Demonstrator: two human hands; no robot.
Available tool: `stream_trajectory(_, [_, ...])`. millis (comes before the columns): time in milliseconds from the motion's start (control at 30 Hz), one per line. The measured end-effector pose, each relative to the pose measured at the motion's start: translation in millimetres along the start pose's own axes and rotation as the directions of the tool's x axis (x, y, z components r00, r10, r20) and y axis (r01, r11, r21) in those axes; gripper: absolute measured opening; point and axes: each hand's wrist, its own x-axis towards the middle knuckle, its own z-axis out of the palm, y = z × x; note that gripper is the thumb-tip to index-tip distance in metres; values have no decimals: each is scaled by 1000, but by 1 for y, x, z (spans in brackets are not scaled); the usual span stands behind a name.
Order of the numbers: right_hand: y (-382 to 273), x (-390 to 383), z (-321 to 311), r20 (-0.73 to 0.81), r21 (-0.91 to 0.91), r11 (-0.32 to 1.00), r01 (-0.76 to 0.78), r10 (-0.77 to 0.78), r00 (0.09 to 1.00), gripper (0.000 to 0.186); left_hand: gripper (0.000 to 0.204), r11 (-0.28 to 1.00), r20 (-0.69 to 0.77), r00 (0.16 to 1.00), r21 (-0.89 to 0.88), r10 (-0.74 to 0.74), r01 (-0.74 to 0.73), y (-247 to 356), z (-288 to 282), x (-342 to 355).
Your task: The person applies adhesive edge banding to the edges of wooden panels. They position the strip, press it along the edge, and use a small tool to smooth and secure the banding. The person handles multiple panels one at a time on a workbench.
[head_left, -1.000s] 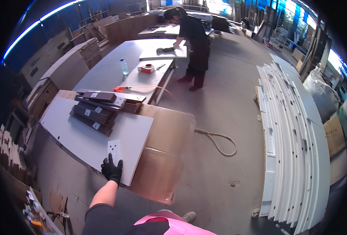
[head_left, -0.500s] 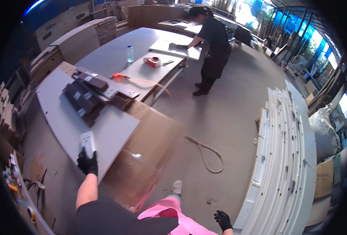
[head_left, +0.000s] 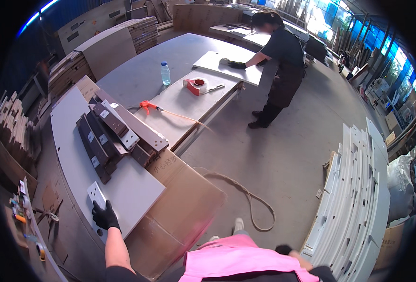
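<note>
My gloved left hand point(head_left: 104, 216) is on a small white plate with holes point(head_left: 95, 191), thumb and fingers over its lower end. The plate lies on a large white board point(head_left: 140, 199) resting on cardboard point(head_left: 172, 221). Beyond it, dark brown strips with labels point(head_left: 97, 145) and white drilled pieces point(head_left: 128, 138) are piled on the same board. My right hand point(head_left: 284, 250), a blurred dark glove, shows at the lower edge beside my pink apron point(head_left: 236, 261); its fingers are unclear.
A co-worker point(head_left: 283, 70) leans over a white panel point(head_left: 208, 61). An orange air gun point(head_left: 147, 107), red tape dispenser point(head_left: 193, 88) and water bottle point(head_left: 165, 74) sit on the far tables. Long white panels point(head_left: 351, 197) are stacked at right; a looped hose point(head_left: 264, 225) lies on the floor.
The view has shifted, so the tables and co-worker sit differently in it. My left hand stays on the small plate. My right hand came into view and is now higher, near the apron.
</note>
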Motion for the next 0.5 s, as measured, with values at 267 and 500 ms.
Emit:
stream_trajectory(267, [-287, 223, -303, -500, -254, 946, 199, -305, 811, 45, 75, 955, -6, 992, -269, -130, 123, -26, 23, 26])
stream_trajectory(500, [-562, 341, -423, -577, -330, 810, 485, -580, 575, 42, 78, 856, -117, 874, 175, -471, 485, -39, -23, -106])
